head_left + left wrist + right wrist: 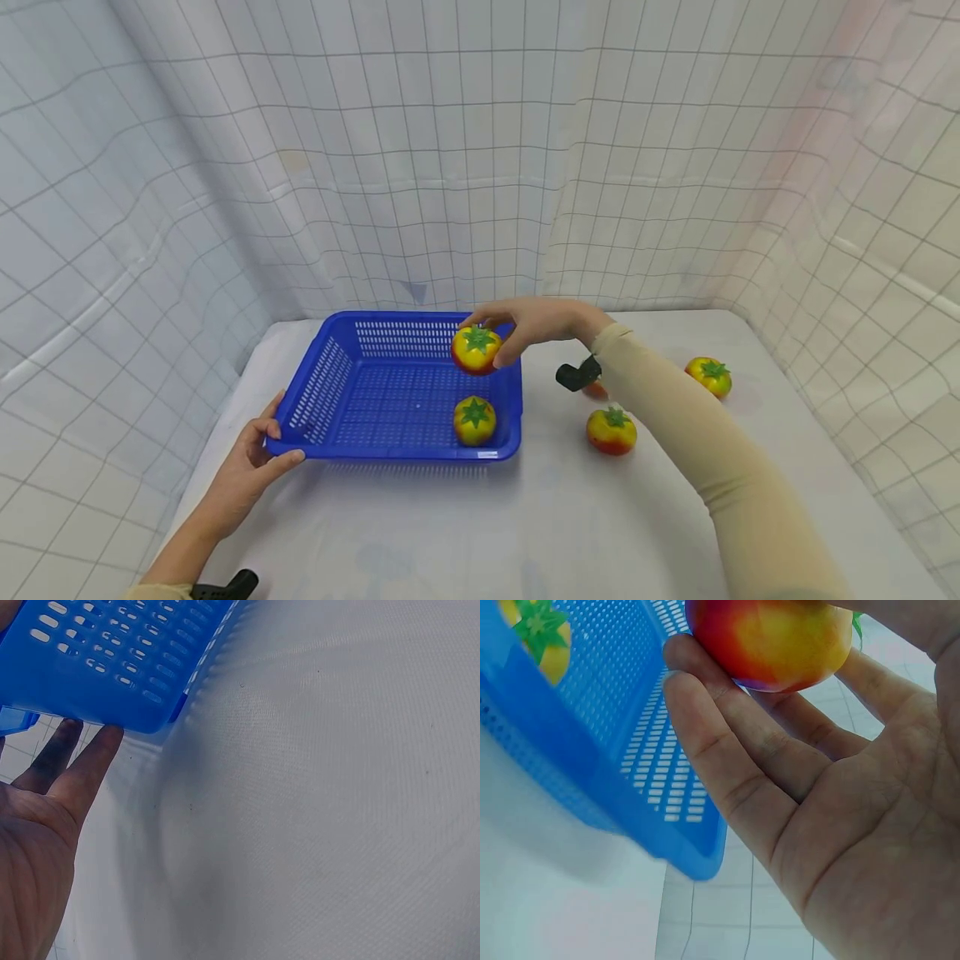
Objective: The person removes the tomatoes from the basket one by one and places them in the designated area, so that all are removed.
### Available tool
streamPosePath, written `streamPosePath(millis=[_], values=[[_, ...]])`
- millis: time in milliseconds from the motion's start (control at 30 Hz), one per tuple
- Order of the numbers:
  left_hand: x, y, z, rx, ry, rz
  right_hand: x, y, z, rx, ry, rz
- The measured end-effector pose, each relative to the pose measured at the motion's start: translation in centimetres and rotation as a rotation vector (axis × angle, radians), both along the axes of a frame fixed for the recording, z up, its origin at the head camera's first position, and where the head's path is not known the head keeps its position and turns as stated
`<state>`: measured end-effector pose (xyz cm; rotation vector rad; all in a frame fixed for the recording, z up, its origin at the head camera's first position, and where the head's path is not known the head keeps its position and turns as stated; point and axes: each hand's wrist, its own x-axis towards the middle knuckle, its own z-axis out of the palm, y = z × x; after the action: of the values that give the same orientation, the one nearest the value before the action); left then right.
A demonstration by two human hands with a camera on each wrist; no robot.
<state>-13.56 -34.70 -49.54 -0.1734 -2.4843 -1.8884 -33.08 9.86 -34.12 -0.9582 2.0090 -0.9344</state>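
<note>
My right hand [536, 321] holds a yellow and red tomato [474, 353] with a green star-shaped calyx between thumb and fingers. It hangs above the right side of a blue plastic basket [405, 455]; the right wrist view shows the tomato [780, 645] against the fingers, beside the slotted basket wall [667, 765]. Inside the basket, near its front right corner, lies another tomato [475, 421]. My left hand [243, 462] grips the basket's front left corner, thumb in front and fingers on the left rim. In the left wrist view, fingertips [111, 735] touch the basket's edge.
Right of the basket, a tomato [611, 431] lies on the white table [420, 533]. Behind it a reddish fruit [596, 390] is mostly hidden by the right wrist's black camera mount [577, 375]. Farther right lies another tomato [708, 377]. White grid-patterned curtains [465, 167] surround the table.
</note>
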Motion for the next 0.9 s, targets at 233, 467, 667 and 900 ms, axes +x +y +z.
streamPosePath(millis=[233, 467, 667, 900], values=[[0.0, 0.0, 0.1, -0.003, -0.004, 0.009, 0.2, 2.2, -0.2, 0.015, 0.034, -0.028], [-0.1, 0.0, 0.0, -0.003, -0.003, 0.009, 0.5, 4.2, -0.3, 0.040, 0.034, -0.066], [-0.1, 0.0, 0.1, -0.003, -0.004, 0.011, 0.9, 5.5, -0.5, 0.068, 0.025, -0.090], [0.0, 0.0, 0.0, -0.008, -0.002, 0.010, 1.2, 6.9, -0.7, 0.101, 0.040, -0.109]])
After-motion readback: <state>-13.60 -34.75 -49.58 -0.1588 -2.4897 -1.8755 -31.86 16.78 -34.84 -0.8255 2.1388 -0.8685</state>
